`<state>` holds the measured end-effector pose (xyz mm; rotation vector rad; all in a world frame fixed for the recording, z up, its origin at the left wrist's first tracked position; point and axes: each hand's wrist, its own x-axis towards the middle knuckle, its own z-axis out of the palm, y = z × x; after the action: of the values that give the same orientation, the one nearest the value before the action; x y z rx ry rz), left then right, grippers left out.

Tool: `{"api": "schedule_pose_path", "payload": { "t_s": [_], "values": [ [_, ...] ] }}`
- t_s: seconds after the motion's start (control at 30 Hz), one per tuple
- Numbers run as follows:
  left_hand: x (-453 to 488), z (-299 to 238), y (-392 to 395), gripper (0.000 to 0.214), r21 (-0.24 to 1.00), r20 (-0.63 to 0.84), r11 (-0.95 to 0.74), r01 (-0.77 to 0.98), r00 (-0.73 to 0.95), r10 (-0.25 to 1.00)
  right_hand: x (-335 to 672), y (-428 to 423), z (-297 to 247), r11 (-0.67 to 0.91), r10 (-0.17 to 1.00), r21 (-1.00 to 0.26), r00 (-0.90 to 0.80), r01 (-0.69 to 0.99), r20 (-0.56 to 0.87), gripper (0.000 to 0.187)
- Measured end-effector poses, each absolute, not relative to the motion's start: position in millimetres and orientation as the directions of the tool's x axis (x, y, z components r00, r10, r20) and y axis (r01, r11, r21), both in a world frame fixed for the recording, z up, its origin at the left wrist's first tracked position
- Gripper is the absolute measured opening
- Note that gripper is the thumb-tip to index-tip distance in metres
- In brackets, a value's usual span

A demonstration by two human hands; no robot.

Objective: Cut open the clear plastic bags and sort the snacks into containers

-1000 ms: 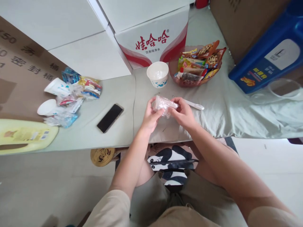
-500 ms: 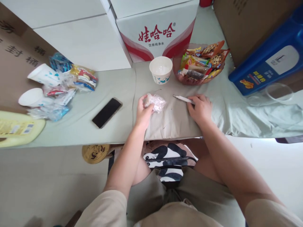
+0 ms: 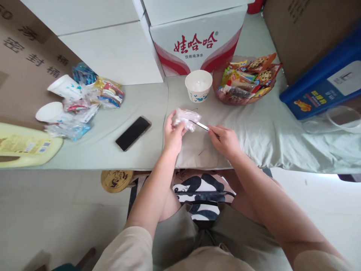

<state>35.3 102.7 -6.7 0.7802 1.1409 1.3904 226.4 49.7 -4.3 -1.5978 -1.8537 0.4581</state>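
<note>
My left hand (image 3: 174, 134) is closed around a crumpled bundle of clear plastic wrap (image 3: 186, 117), held just above the cloth; what is inside it, if anything, I cannot make out. In my right hand (image 3: 225, 140) is a slim pen-like tool (image 3: 203, 126) with a white section and a thin dark front part. Its front end touches or overlaps the wrap, and its exact kind is unclear. Behind both hands stands a white paper bowl (image 3: 199, 87) with blue print, holding something clear or whitish.
A phone (image 3: 133, 133) lies left of my hands. Farther left are paper cups (image 3: 50, 112) and wrapped packets (image 3: 110, 92). A see-through bowl of snacks (image 3: 242, 101), a blue jug (image 3: 313, 92) and a clear container (image 3: 342, 118) stand right. White boxes (image 3: 194, 41) line the back.
My right hand has moved left, lifting the pen-like tool from the cloth and bringing its front end to the plastic wrap. My left hand still grips the wrap. The view has shifted slightly.
</note>
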Motion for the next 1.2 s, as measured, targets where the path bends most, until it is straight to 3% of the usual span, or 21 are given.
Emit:
{"api": "schedule_pose_path", "payload": {
  "t_s": [0.17,0.37,0.43,0.53,0.67,0.73,0.83,0.93,1.07,1.2],
  "values": [
    [15.3,-3.0,117.0,0.052,0.903,-0.212,0.097,-0.419,-0.237,0.948,250.9,53.6,-6.7,0.096,0.97,-0.547,0.047,0.832,0.24,0.038],
    [32.7,-8.5,99.2,0.059,0.973,-0.184,0.196,-0.119,0.105,0.977,272.1,60.7,-13.3,-0.061,0.938,-0.456,0.207,0.888,0.279,0.037],
    [36.8,-9.5,95.0,0.051,0.992,-0.115,0.124,-0.039,0.168,0.979,272.3,60.4,-13.7,-0.01,0.929,-0.478,0.185,0.878,0.321,0.041],
    [35.4,-10.7,95.1,0.041,0.999,0.007,-0.013,0.045,0.14,0.99,263.2,56.1,-14.8,0.236,0.936,-0.588,-0.018,0.773,0.351,0.059],
    [29.6,-9.5,95.5,0.05,0.981,0.081,-0.124,0.147,0.27,0.959,239.4,51.1,-17.6,0.427,0.9,-0.678,-0.214,0.598,0.379,0.07],
    [28.0,-6.7,93.5,0.056,0.964,0.087,-0.171,0.203,0.369,0.925,230.2,51.4,-16.5,0.418,0.906,-0.693,-0.208,0.588,0.37,0.065],
    [27.6,-2.1,91.1,0.062,0.897,0.133,-0.311,0.313,0.479,0.867,227.8,53.6,-9.9,0.423,0.902,-0.688,-0.202,0.59,0.381,0.044],
    [28.9,0.0,91.4,0.051,0.814,0.162,-0.418,0.403,0.534,0.83,237.2,53.7,-1.3,0.459,0.884,-0.694,-0.202,0.556,0.423,0.019],
    [31.2,0.8,91.8,0.023,0.838,0.173,-0.375,0.397,0.458,0.872,255.0,48.7,4.8,0.362,0.919,-0.739,-0.086,0.568,0.384,0.008],
    [31.5,1.8,90.8,0.009,0.938,0.141,-0.23,0.258,0.321,0.937,268.8,41.6,4.8,0.221,0.95,-0.741,0.031,0.634,0.311,0.009]
  ]
}}
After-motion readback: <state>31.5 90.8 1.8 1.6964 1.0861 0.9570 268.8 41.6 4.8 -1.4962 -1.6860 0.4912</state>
